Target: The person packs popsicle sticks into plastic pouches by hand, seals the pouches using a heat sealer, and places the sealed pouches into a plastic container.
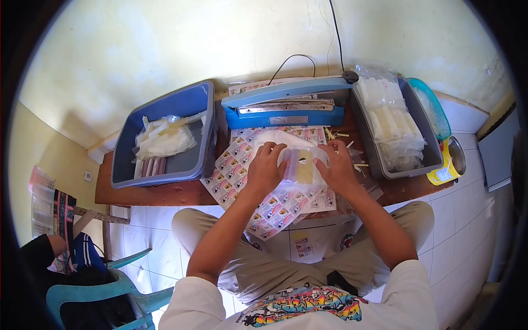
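Observation:
A clear plastic packet (301, 169) with pale yellow and lilac contents lies in front of me on the printed sheets. My left hand (268, 166) is closed on its left edge, fingers bent. On the opposite edge, my right hand (336, 166) grips the same packet with thumb and fingers. Some white plastic (283, 137) spreads just behind it. Beyond both hands stands a blue impulse sealer (289, 117), its long arm raised above the sealing bar.
At left, a blue-grey bin (206, 148) holds plastic bags and pinkish sticks. A grey bin (377, 157) of filled plastic packets stands right, beside a yellow tin (448, 165) and teal basket (432, 102). Printed label sheets (234, 165) overhang the wooden table (159, 193). A person sits at lower left.

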Demonstrator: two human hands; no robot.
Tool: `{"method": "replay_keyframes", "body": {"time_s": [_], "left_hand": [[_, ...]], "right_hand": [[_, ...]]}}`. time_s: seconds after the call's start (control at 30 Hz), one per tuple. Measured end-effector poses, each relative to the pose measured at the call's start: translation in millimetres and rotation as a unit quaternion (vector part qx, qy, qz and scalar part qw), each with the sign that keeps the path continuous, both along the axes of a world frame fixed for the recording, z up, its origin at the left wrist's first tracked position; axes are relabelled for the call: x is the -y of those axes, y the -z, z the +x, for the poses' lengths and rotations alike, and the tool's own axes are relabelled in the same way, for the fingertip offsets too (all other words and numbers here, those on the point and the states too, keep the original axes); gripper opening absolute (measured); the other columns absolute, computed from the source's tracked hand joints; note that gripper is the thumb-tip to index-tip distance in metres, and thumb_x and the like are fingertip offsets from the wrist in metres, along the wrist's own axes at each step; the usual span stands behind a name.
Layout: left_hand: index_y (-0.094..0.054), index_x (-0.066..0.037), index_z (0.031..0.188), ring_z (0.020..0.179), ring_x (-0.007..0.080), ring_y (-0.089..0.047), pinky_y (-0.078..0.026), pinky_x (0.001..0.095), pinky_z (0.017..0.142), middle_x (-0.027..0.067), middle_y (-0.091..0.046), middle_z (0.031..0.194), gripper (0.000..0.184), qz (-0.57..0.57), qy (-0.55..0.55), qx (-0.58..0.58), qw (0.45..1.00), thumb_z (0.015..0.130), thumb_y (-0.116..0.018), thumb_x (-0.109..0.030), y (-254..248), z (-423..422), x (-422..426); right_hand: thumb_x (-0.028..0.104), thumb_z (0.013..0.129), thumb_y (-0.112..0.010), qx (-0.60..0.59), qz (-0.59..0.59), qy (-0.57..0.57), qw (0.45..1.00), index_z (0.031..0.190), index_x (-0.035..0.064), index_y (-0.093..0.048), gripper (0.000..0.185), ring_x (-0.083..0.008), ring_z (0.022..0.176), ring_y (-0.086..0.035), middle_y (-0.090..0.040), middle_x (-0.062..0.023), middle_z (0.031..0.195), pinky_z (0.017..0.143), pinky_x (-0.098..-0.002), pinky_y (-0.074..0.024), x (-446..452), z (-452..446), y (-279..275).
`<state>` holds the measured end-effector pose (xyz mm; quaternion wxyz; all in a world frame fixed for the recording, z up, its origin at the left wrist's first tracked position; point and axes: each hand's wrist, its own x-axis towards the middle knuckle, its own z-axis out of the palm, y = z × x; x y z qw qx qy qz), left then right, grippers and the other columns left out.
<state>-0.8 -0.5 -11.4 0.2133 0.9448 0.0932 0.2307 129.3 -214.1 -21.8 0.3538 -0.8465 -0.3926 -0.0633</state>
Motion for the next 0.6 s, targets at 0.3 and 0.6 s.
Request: {"method": "replay_keyframes", "body": {"time_s": [0.3,0.6], "left_hand": [[-0.074,-0.005,0.111,0.104,0.0357,-0.071,-0.058,0.0467,0.09,0.0147,-0.07,0.112,0.018,-0.04,0.023,-0.019,0.999,0.095,-0.078,-0.012,24.4,7.8,-6.8],[-0.067,0.001,0.101,0.087,0.0393,-0.071,-0.058,0.0474,0.076,0.0175,-0.069,0.101,0.012,-0.127,0.045,0.043,0.99,0.098,-0.075,-0.007,3.6,19.5,-4.3]], "right_hand": [[0.014,0.09,-0.082,-0.1,-0.008,-0.01,0.995,0.117,0.0047,-0.077,0.029,-0.0389,0.108,-0.068,-0.064,-0.017,0.119,0.094,-0.0478,-0.056,-3.7,5.6,11.2],[0.005,0.092,-0.077,-0.06,0.086,-0.006,0.994,0.1,0.0016,-0.078,0.009,-0.0373,0.093,-0.072,-0.07,-0.0161,0.102,0.084,-0.0452,-0.0575,-6.9,17.1,-12.5]]}}
